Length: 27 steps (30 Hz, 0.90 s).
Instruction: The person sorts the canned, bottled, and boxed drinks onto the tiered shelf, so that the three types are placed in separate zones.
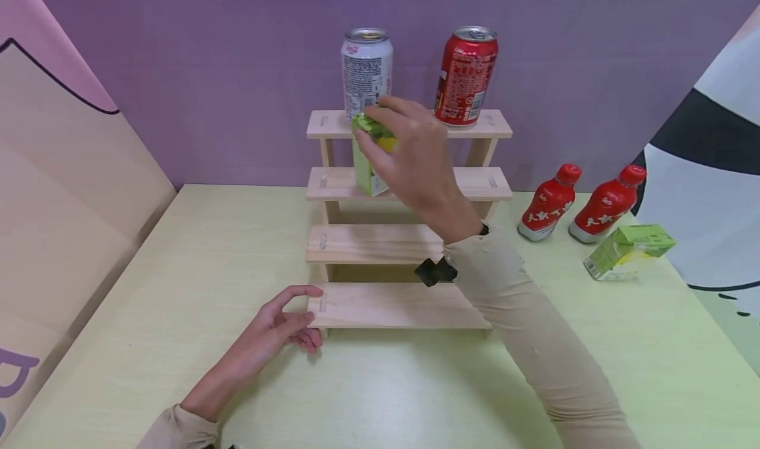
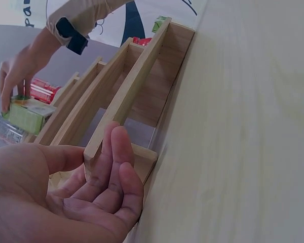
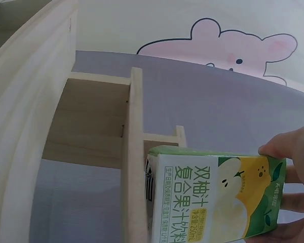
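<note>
My right hand (image 1: 415, 155) holds a green juice carton (image 1: 369, 165) by its upper end, upright at the left part of the second step from the top. In the right wrist view, the carton (image 3: 213, 197) has its base close to a wooden board; whether it touches is unclear. My left hand (image 1: 279, 324) grips the left end of the lowest step of the wooden tiered display rack (image 1: 398, 304), its fingers (image 2: 122, 144) bent about the corner. On the top step stand a white can (image 1: 367, 66), partly behind my right hand, and a red can (image 1: 469, 73).
Two red bottles (image 1: 549, 205) with white lettering stand on the table (image 1: 178, 271) right of the rack. Another green juice carton (image 1: 629, 251) lies near the table's right edge. A purple backdrop (image 1: 237, 73) rises behind the rack.
</note>
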Motion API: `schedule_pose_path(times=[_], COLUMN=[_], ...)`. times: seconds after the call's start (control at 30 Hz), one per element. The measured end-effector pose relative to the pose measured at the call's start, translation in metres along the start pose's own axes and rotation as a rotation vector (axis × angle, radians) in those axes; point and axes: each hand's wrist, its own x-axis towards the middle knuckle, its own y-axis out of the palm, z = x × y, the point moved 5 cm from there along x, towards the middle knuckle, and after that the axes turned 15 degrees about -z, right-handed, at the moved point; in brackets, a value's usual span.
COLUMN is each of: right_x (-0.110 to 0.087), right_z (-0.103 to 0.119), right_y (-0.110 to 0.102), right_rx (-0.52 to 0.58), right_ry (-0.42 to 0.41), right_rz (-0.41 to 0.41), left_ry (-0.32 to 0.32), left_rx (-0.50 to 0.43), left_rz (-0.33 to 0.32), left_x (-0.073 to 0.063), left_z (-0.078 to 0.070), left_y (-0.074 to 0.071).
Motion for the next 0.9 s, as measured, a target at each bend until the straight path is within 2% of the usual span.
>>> schedule_pose_path(times=[0.37, 0.63, 0.9], right_x=[-0.004, -0.004, -0.005], right_z=[-0.007, -0.007, -0.007], right_y=[0.013, 0.013, 0.011], right_rx=[-0.03, -0.025, -0.077], right_ry=[-0.022, 0.009, -0.024], right_rz=[0.002, 0.063, 0.102], left_ry=[-0.004, 0.006, -0.006], left_rx=[0.009, 0.016, 0.015], left_rz=[-0.005, -0.008, 0.002], left_x=[0.0, 0.0, 0.0], left_z=[0.0, -0.001, 0.0], left_y=[-0.001, -0.001, 0.0])
